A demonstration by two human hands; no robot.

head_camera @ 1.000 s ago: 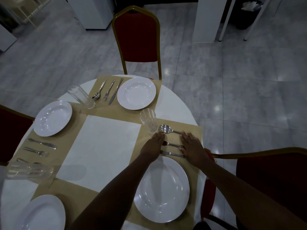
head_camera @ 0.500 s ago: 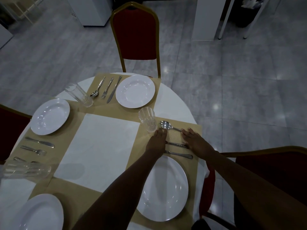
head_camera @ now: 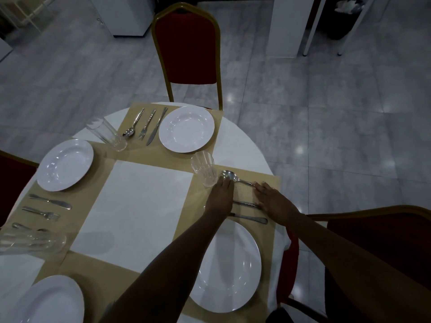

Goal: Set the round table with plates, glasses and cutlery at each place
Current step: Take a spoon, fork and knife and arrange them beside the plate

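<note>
Both hands [head_camera: 221, 197] farther up; three utensils [head_camera: 247, 203]

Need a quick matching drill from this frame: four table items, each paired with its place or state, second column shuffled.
Items:
1. spoon
2. tipped glass
3. upright glass
4. knife

Place or state:
A. lies on its side at the left edge of the table
B. stands just beyond the left hand
C. touched at both ends, by the left hand and the right hand
D. lies nearest the plate under the arms

Pairs: 1-C, 2-A, 3-B, 4-D
</note>
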